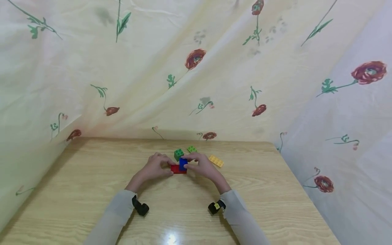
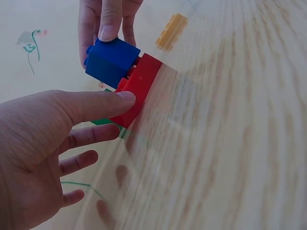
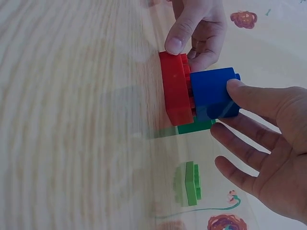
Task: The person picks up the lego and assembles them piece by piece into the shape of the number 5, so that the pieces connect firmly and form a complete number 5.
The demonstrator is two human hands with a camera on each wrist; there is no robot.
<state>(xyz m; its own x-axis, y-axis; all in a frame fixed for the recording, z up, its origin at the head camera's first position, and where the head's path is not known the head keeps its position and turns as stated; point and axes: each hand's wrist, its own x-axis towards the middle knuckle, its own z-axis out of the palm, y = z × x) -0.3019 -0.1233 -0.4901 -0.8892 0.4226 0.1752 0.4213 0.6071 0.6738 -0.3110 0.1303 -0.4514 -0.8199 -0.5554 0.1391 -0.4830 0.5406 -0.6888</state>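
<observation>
A long red toy brick [image 1: 176,169] lies on the table in front of me, studs up. My left hand [image 1: 157,166] pinches its left end, the thumb on the near side as the left wrist view shows. Between the thumb and fingers of my right hand [image 1: 200,165] is a blue brick [image 3: 211,93]. The blue brick is upright over the right part of the red brick's studs, and a thin row of studs shows between them in the right wrist view. Just behind stands a dark green brick [image 1: 179,154], partly hidden by the red one in both wrist views.
A flat light green brick [image 1: 192,149] lies farther back, and a flat yellow-orange brick [image 1: 216,161] sits right of my right hand. The wooden table [image 1: 92,190] ends at a flowered cloth [image 1: 137,85] behind and at the sides.
</observation>
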